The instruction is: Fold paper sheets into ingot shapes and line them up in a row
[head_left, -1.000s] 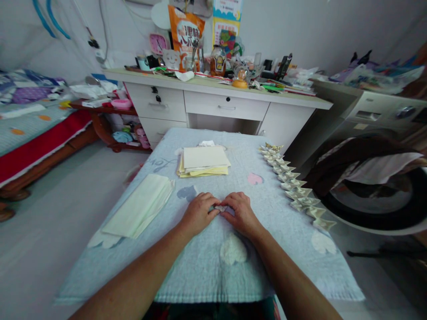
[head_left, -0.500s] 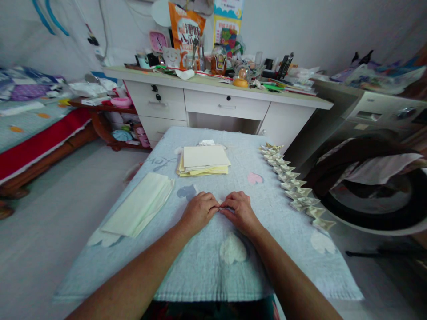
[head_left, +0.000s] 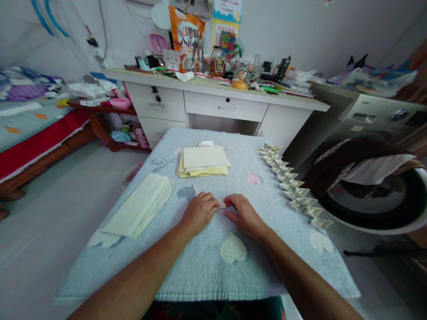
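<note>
My left hand (head_left: 200, 212) rests over the middle of the cloth-covered table, its fingers closed on a small pale piece of folded paper (head_left: 222, 205). Most of that paper is hidden under the fingers. Just to the right is my right hand (head_left: 245, 215), thumb and forefinger apart, the forefinger close to the paper's right end; whether it touches cannot be made out. Beyond both hands lies a stack of cream and yellow paper sheets (head_left: 205, 158). Long pale-green folded sheets (head_left: 138, 206) lie left of my left hand. Pointed, boat-like folded papers (head_left: 293, 184) form a row along the right side.
A light blue cloth (head_left: 196, 275) with heart prints covers the table. Behind stands a white desk (head_left: 227, 106) crowded with a jar (head_left: 218, 62), a snack bag (head_left: 187, 38) and other items. A washing machine (head_left: 363, 115) is at right, a bed (head_left: 36, 120) at left.
My right hand's thumb and forefinger have parted and drawn slightly right, so more of the small paper shows. My left hand has stayed in nearly the same place.
</note>
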Available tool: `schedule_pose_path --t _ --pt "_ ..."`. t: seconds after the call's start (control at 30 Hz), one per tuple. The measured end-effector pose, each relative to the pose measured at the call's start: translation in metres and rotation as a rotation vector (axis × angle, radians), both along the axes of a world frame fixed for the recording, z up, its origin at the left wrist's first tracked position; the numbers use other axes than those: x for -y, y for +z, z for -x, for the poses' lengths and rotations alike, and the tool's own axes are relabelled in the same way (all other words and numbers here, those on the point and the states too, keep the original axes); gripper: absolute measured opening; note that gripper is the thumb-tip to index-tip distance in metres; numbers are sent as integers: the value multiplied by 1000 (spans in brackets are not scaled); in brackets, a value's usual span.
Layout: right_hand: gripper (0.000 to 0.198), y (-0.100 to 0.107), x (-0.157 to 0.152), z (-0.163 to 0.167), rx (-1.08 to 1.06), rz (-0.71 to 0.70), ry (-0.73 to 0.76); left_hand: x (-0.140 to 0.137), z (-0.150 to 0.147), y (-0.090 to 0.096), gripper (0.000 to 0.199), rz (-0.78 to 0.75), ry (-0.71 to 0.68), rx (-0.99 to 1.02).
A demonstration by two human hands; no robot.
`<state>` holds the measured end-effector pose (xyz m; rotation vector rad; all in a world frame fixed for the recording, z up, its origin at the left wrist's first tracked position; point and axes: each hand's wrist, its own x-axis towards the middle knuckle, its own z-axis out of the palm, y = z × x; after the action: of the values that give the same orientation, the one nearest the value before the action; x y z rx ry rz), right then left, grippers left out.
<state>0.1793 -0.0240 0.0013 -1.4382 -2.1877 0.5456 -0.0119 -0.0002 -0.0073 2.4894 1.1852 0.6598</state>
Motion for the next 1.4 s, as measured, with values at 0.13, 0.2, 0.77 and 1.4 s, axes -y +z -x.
schedule_pose_path --t 0.13,0.2,0.77,1.4 --pt "28 8 -2 -7 -89 86 21 0 0 0 13 -13 -3 -20" --pt "23 11 -5 -8 -53 88 49 -1 0 0 14 -13 -4 -27" --pt "4 -9 -14 0 20 -84 34 -1 -2 -6 12 -23 23 -42" --pt "5 2 -14 3 114 -26 34 -2 -3 3 12 74 56 19"
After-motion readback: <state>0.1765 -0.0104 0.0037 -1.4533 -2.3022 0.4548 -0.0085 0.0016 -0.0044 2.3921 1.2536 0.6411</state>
